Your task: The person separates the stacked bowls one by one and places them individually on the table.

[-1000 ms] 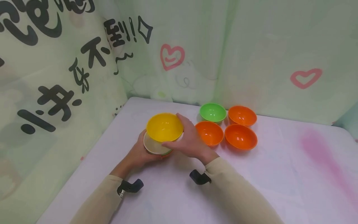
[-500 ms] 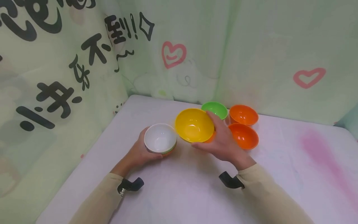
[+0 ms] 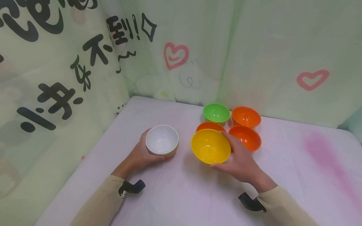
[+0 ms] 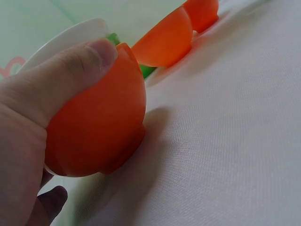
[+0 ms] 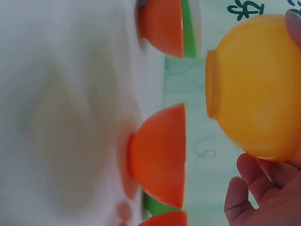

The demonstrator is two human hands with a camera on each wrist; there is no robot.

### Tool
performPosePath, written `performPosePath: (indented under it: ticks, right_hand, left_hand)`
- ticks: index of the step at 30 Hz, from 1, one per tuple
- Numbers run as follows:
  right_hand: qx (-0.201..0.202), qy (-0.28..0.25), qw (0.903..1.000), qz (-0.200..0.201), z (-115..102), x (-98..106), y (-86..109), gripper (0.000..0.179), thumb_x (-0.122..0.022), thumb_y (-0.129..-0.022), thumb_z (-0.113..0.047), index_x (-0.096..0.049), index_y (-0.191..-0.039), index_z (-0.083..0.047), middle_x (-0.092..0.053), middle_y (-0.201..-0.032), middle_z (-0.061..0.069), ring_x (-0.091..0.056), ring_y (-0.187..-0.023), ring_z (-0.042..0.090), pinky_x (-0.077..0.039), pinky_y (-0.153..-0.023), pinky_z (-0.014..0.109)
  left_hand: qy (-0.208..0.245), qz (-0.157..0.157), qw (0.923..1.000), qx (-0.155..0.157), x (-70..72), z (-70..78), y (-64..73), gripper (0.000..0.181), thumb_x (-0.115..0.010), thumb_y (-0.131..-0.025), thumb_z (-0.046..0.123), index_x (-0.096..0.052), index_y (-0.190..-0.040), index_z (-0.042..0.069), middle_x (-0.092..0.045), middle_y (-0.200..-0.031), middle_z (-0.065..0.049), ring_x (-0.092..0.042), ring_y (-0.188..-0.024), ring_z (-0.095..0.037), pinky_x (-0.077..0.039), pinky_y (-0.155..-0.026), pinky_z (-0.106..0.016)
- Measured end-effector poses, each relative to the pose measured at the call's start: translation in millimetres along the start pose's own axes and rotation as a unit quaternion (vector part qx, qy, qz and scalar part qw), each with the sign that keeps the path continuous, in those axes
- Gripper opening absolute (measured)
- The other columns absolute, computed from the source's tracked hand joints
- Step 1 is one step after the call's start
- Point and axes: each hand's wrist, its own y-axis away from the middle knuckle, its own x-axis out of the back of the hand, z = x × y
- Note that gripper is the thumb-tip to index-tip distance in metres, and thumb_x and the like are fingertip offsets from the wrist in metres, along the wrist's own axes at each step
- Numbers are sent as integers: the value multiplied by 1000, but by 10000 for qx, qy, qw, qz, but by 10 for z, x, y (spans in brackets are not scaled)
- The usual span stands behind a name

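My left hand [image 3: 142,153] grips a stack of nested bowls, thumb on the near side. A white bowl [image 3: 162,139] is uppermost, a green bowl [image 5: 189,30] shows as a band under it, and an orange bowl [image 4: 103,122] is outermost at the bottom. The stack's foot is at or very close to the tabletop. To the right, my right hand [image 3: 243,161] holds a yellow bowl [image 3: 210,147] by its right side, mouth up and raised off the table. Nothing lies inside the yellow or white bowl.
Behind the yellow bowl stand a green bowl [image 3: 216,113] at back left, an orange bowl [image 3: 246,116] at back right, and two more in front, one partly covered. The white tabletop [image 3: 297,182] meets pale green cloth [image 3: 260,47] at the back and left.
My right hand has lifted the yellow bowl away from over the white one and carried it right, then nearer to me. The left hand keeps its hold on the stack.
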Motion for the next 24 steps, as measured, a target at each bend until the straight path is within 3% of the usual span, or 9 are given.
performPosePath:
  ticks: [9, 19, 24]
  right_hand:
    - [-321, 134, 9984, -453, 105, -40, 190, 102, -89, -71, -43, -38, -149, -1, -50, -142, 14, -51, -111, 25, -51, -84, 42]
    - [-242, -120, 9956, -902, 256, -160, 269, 106, -90, -70, -42, -33, -153, -7, -40, -152, 14, -45, -131, 35, -49, -96, 56]
    - [-131, -106, 9954, -941, 287, -199, 291, 104, -92, -68, -41, -36, -150, -8, -47, -147, 9, -47, -130, 31, -43, -103, 59]
  left_hand:
    - [-38, -9, 10000, 8, -2, -14, -11, 124, -94, -64, 23, -15, -156, 5, -40, -149, -21, -41, -136, -37, -30, -113, -55]
    - [-14, -16, 10000, 38, -2, -11, -7, 124, -95, -64, 23, -15, -157, 7, -40, -150, -19, -41, -136, -35, -30, -113, -55]
    - [4, -16, 10000, 59, -6, 3, 0, 123, -94, -63, 22, -15, -157, 8, -40, -150, -17, -41, -136, -34, -29, -114, -54]
